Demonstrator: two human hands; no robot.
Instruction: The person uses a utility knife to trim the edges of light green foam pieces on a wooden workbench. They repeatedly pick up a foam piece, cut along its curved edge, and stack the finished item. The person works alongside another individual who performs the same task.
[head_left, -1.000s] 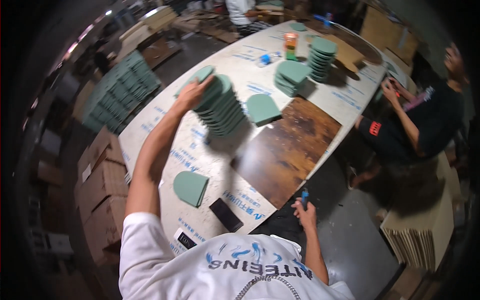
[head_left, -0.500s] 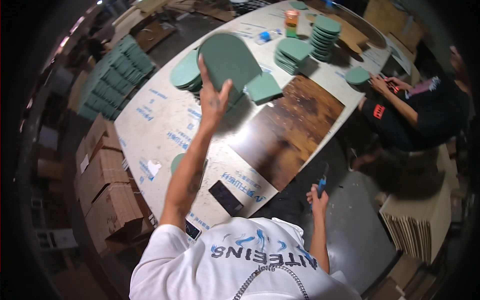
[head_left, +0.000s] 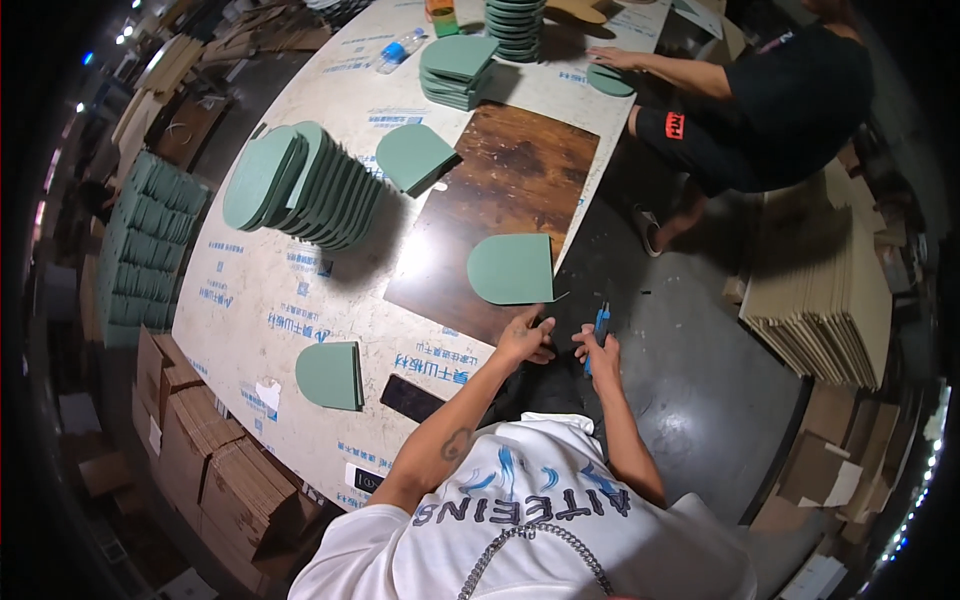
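A green board (head_left: 512, 268) with one rounded end lies on the dark wood-patterned sheet (head_left: 515, 175), its straight side toward the table edge. A thin strip sticks out from its near corner. My left hand (head_left: 526, 337) is just below the board's near edge, fingers curled in; what they hold, if anything, is hidden. Over the table's edge, my right hand (head_left: 600, 358) is closed around a blue utility knife (head_left: 602, 322), held upright. Another green board (head_left: 416, 158) rests at the sheet's far left corner. A leaning stack of similar boards (head_left: 310, 185) stands left of it.
Further stacks of green boards (head_left: 458, 70) and a bottle (head_left: 400, 50) stand on the far table. Near me are a phone (head_left: 412, 397) and green boards (head_left: 328, 376). A co-worker's hand (head_left: 615, 58) is at the far right edge. Cartons (head_left: 240, 470) stand at left.
My left hand has let go of the green boards at the stack and come back toward me. A green board now lies on the wood-patterned sheet. The knife hand has moved up and left.
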